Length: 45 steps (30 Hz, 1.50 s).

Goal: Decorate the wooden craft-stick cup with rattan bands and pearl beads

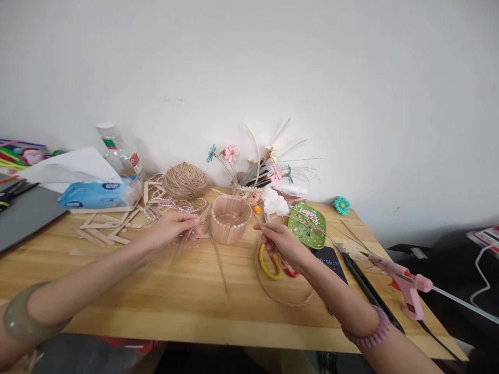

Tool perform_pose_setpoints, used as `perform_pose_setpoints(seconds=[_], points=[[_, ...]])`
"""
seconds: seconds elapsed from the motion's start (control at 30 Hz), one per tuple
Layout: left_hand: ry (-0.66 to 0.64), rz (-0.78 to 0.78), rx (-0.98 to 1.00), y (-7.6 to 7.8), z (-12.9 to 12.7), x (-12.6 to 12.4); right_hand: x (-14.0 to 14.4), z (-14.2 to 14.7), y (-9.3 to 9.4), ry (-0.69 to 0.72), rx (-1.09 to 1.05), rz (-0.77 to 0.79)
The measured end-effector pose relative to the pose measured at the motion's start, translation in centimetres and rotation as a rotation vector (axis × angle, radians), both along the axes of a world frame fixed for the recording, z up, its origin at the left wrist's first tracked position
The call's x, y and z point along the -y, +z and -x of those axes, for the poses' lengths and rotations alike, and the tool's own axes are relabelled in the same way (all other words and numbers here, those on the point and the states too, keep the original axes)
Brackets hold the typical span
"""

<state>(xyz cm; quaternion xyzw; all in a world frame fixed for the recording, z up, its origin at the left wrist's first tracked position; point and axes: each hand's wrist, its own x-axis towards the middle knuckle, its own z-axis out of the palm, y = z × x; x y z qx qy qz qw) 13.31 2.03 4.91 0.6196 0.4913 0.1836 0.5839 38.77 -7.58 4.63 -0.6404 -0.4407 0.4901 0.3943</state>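
My left hand (183,227) pinches strands of brown twine (220,259) just left of a round wooden-stick basket (230,221); one loose end trails down onto the table. To the basket's right, my right hand (275,236) closes its fingertips on a length of twine, which curves in a loop (280,302) across the tabletop below. Scissors with yellow and red handles (271,265) lie under and beside my right hand. The basket stands upright between both hands, its inside partly visible.
Behind stand a ball of twine (184,180) and craft flowers (231,153). Wooden sticks (113,226) and a tissue pack (97,193) lie left. On the right are a green bead dish (322,240), a phone (331,262) and a pink glue gun (409,285).
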Motion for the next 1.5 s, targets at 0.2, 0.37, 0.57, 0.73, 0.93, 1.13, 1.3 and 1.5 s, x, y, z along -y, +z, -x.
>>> perform_pose_setpoints(seconds=[0.2,0.37,0.57,0.73,0.93,1.13,1.3,1.5], points=[[0.010,0.266,0.265,-0.4,-1.7,2.7,1.0,3.4,-0.9,-0.069,-0.345,-0.012],[-0.034,0.286,0.366,-1.2,-3.5,3.3,1.0,5.2,-2.2,-0.162,-0.382,-0.108],[-0.007,0.269,0.404,-2.1,-4.5,3.3,0.8,5.6,-3.7,-0.232,-0.216,-0.226],[0.037,0.265,0.428,-2.8,-5.4,4.0,0.9,6.3,-4.2,-0.186,0.041,-0.224],[0.082,0.242,0.409,-3.4,-6.5,4.6,1.4,6.9,-2.7,-0.148,0.595,-0.137],[0.030,0.105,0.374,-2.9,-7.4,4.8,1.8,8.8,-1.6,-0.109,1.008,-0.095],[0.019,-0.114,0.278,-2.4,-7.8,4.3,1.7,8.9,-1.5,0.024,1.378,-0.065],[0.056,-0.234,0.210,-2.5,-7.5,4.3,1.2,7.8,-1.1,0.138,1.377,-0.068]])
